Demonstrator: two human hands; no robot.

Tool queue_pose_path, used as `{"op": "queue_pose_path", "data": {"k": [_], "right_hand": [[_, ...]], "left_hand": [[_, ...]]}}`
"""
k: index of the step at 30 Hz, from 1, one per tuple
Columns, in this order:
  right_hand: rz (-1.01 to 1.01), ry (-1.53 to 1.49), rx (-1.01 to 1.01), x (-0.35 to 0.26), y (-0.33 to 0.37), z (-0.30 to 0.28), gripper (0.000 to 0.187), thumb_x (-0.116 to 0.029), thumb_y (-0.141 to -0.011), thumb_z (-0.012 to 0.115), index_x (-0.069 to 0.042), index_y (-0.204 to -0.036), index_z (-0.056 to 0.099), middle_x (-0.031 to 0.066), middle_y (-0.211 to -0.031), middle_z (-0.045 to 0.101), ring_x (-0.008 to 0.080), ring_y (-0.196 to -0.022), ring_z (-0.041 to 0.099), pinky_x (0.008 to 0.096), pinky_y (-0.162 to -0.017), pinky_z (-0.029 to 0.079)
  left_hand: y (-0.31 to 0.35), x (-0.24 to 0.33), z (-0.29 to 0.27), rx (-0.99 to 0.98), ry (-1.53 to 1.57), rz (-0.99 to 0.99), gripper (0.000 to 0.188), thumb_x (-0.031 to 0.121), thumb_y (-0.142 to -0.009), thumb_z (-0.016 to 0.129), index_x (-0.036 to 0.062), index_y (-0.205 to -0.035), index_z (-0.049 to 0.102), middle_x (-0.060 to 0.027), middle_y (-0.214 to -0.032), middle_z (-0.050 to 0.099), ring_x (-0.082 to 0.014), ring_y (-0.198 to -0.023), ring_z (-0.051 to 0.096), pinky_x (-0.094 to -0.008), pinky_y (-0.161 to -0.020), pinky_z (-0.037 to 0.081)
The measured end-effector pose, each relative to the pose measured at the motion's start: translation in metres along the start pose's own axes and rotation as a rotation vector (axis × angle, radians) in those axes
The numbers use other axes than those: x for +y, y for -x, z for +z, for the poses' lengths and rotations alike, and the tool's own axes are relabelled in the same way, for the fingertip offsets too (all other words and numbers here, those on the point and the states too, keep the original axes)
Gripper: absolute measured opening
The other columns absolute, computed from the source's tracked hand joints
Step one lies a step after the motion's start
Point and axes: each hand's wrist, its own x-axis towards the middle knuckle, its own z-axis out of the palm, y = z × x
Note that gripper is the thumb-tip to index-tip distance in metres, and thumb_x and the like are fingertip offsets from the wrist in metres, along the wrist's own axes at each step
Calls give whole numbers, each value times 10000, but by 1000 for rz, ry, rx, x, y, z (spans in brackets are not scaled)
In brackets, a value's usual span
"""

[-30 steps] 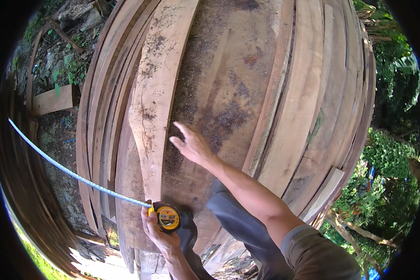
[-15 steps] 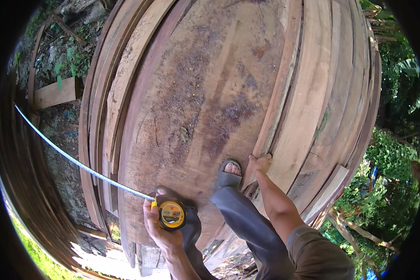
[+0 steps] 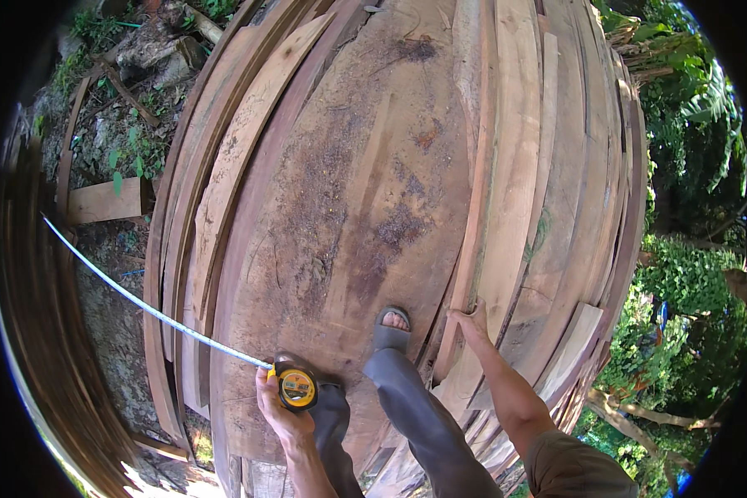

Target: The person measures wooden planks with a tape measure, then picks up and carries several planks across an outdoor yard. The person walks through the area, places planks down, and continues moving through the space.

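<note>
One tape measure [image 3: 297, 388], two hands, one sandalled foot [image 3: 391, 329] showing, and a whole stack of rough-sawn planks [image 3: 365, 191], too many edges to count properly. Off to the left there's one short loose board [image 3: 100, 202] lying on the ground by the weeds.

The left hand [image 3: 280, 412] is wrapped tight around the yellow tape measure case, which sits right in the palm at the near end of the stack. Its blade [image 3: 141, 303] runs out up and left, past the plank edges.

Compared with half a second back, the tape and left hand barely budged. The right hand [image 3: 471, 322] is still curled over the edge of a lighter plank [image 3: 506, 249] just right of the foot, fingers hooked on it.
</note>
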Motion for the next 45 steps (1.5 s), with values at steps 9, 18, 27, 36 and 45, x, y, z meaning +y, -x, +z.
{"op": "queue_pose_path", "data": {"k": [9, 18, 27, 36, 45], "right_hand": [[57, -566, -454, -176, 138, 9, 369, -224, -694, 663, -29, -965, 506, 64, -859, 520, 154, -783, 514, 306, -692, 430], [12, -460, -745, -223, 377, 90, 607, -316, -735, 689, 54, -1128, 411, 129, -1049, 498, 199, -976, 483, 347, -847, 406], [-337, 749, -1027, -206, 396, 111, 974, -385, -719, 682, 0, -1412, 117, 292, -1389, 267, 414, -1312, 256, 409, -1071, 282], [-362, 766, -583, -304, 249, -70, 728, -271, -753, 657, 54, -1321, 336, 271, -1327, 407, 353, -1242, 412, 373, -1030, 345], [-265, 302, -707, -345, 237, -154, 583, -287, -752, 660, 52, -1192, 486, 166, -963, 636, 216, -869, 620, 309, -758, 490]], "left_hand": [[139, 68, -63, -12, 21, 80, 346, 210, -810, 492, 6, -1089, 503, -143, -888, 613, -215, -757, 606, -297, -677, 508], [279, 169, -229, 527, 72, 231, 455, 456, -853, 523, 98, -1132, 553, -81, -1011, 604, -231, -894, 601, -385, -729, 537], [391, 112, -339, 854, 231, -8, 417, 491, -828, 442, 113, -678, 534, -54, -571, 563, -196, -481, 511, -309, -419, 416], [365, 104, -231, 724, 251, -142, 289, 356, -815, 485, 77, -881, 523, -101, -738, 573, -275, -588, 601, -421, -431, 506], [303, 184, -149, 296, -224, 77, 171, 191, -795, 500, 23, -766, 513, -78, -587, 528, -201, -457, 527, -320, -420, 444]]}}
